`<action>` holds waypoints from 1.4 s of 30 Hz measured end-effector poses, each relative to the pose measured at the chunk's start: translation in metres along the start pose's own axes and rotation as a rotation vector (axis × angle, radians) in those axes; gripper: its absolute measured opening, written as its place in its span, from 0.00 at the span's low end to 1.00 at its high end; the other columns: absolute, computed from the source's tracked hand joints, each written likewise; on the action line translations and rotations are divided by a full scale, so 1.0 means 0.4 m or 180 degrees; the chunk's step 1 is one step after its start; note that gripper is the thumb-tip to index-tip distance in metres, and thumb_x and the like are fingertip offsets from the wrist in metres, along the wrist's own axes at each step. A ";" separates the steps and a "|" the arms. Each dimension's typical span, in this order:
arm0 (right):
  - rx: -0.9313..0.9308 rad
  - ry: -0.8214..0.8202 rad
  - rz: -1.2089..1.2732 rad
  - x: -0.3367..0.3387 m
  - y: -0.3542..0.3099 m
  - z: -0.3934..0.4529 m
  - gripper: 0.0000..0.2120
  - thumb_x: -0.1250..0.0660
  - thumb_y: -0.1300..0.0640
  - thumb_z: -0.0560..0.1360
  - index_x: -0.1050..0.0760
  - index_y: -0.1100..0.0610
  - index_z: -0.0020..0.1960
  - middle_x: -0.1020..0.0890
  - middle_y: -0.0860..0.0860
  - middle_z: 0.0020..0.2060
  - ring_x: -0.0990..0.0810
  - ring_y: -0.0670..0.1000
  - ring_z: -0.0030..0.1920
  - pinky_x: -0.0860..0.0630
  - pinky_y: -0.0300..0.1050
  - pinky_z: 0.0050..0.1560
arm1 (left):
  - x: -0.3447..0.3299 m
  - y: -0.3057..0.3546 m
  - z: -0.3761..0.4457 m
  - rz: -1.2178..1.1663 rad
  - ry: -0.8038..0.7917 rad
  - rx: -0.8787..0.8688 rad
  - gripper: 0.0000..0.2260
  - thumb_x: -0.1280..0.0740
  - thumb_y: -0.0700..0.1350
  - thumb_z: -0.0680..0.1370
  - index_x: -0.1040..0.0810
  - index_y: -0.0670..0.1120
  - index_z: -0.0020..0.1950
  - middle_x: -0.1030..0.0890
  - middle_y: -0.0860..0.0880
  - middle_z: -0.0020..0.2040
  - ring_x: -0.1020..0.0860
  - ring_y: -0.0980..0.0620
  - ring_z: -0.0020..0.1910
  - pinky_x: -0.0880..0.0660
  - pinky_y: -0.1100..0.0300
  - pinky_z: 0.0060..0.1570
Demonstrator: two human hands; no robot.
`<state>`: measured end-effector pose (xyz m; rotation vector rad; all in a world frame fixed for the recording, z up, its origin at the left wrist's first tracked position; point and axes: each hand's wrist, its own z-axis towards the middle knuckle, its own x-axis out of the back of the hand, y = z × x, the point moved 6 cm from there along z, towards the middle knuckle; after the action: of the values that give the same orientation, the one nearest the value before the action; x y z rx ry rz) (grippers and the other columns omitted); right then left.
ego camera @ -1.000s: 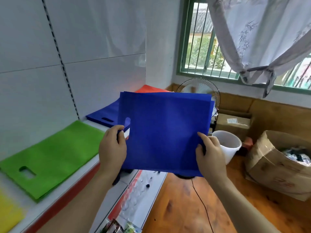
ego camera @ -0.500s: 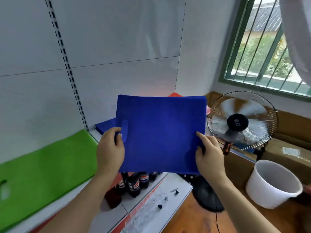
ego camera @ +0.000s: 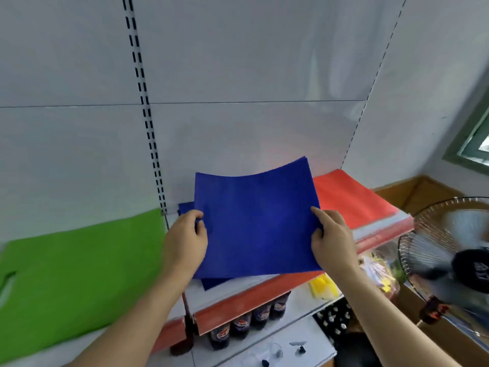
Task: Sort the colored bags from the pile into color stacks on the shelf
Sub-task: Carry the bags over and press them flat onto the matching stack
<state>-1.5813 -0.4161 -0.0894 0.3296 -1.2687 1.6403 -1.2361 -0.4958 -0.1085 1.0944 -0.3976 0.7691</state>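
Note:
I hold a flat blue bag [ego camera: 255,223] by its two side edges, just above the shelf [ego camera: 238,292]. My left hand [ego camera: 185,243] pinches its left edge and my right hand [ego camera: 332,239] pinches its right edge. The bag sags in the middle and its far edge curls up. Under it lies a blue stack [ego camera: 211,283], of which only a left sliver and a front corner show. A green bag stack [ego camera: 71,271] lies to the left on the shelf, a red stack [ego camera: 349,197] to the right.
A white slotted back panel [ego camera: 238,102] rises behind the shelf. Dark bottles [ego camera: 246,324] stand on the lower shelf, with yellow items [ego camera: 324,287] beside them. A standing fan [ego camera: 449,263] is close on the right, next to a window corner [ego camera: 473,144].
My view has turned left toward the shelf. Both hands have carried the blue bag forward and lowered it over the blue stack, tipping it from upright to nearly flat.

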 end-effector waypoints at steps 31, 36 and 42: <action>0.1397 -0.1600 -0.1132 -0.290 0.040 0.181 0.30 0.51 0.38 0.85 0.28 0.55 0.76 0.40 0.58 0.83 0.47 0.59 0.84 0.46 0.55 0.83 | -0.085 -0.015 -0.079 0.2365 -0.0286 0.1165 0.20 0.46 0.54 0.86 0.22 0.46 0.69 0.20 0.48 0.64 0.25 0.45 0.61 0.26 0.51 0.61; 0.1490 -0.1933 -0.1392 -0.290 0.032 0.176 0.40 0.54 0.28 0.81 0.37 0.53 0.82 0.41 0.56 0.83 0.48 0.60 0.84 0.46 0.59 0.83 | -0.077 0.016 -0.079 0.2267 -0.0328 0.1219 0.31 0.46 0.65 0.84 0.31 0.45 0.79 0.30 0.46 0.77 0.34 0.43 0.76 0.31 0.47 0.73; 0.1613 -0.1676 -0.1221 -0.262 -0.044 0.175 0.38 0.50 0.31 0.82 0.40 0.54 0.84 0.44 0.57 0.84 0.52 0.58 0.85 0.46 0.57 0.83 | 0.008 0.032 -0.108 0.2445 -0.0164 0.1072 0.31 0.46 0.64 0.84 0.35 0.46 0.81 0.35 0.43 0.81 0.40 0.41 0.81 0.40 0.43 0.80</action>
<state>-1.5413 -0.5318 -0.1243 1.3025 -1.0432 1.5635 -1.2466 -0.4526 -0.1166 1.2827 -0.7713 1.5275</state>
